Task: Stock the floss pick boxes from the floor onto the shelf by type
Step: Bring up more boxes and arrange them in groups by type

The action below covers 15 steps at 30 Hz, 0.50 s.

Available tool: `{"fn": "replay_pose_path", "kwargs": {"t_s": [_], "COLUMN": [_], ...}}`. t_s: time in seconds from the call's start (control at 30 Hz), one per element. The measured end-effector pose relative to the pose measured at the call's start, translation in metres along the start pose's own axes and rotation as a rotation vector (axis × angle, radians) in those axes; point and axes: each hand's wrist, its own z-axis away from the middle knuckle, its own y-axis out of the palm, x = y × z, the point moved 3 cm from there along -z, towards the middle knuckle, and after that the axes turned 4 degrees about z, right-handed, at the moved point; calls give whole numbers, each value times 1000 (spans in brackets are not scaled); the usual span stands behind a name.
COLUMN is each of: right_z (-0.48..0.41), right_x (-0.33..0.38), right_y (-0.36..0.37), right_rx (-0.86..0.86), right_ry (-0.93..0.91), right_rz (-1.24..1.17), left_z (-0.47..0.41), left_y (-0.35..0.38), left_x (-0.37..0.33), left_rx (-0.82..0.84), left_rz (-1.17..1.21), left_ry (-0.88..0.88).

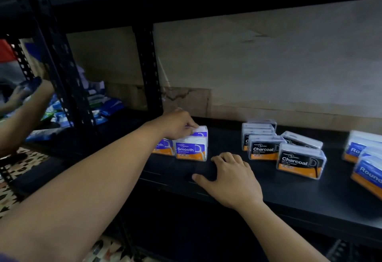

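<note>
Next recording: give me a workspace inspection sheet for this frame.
Surface: black shelf, boxes grouped by type.
Job's things: Smooth boxes left; Charcoal boxes middle, one askew; Round boxes right.
Clutter: blue packets on the neighbouring shelf.
Hands: left hand grips the top of one of the Smooth boxes; right hand rests flat on the shelf.
Cables: nothing seen.
Surroundings: rack upright, bare wall, patterned floor, another person's hand at left holding a packet.
</note>
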Motion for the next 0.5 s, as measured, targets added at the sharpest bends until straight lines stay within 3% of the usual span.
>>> {"fn": "replay_pose_path", "kwargs": {"t_s": [0.3,0.5], "right_z": [-1,0], "right_x": [-1,0], "right_y": [-1,-1], "right_rx": [18,5], "right_ry": [-9,-11], "right_rz": [-1,0], "left_z": [9,19], "left_y": [-8,-14], "left_x": [-2,-2], "left_rx": [159,160], "left_rz": [120,135], "left_ry": [-7,-49]}}
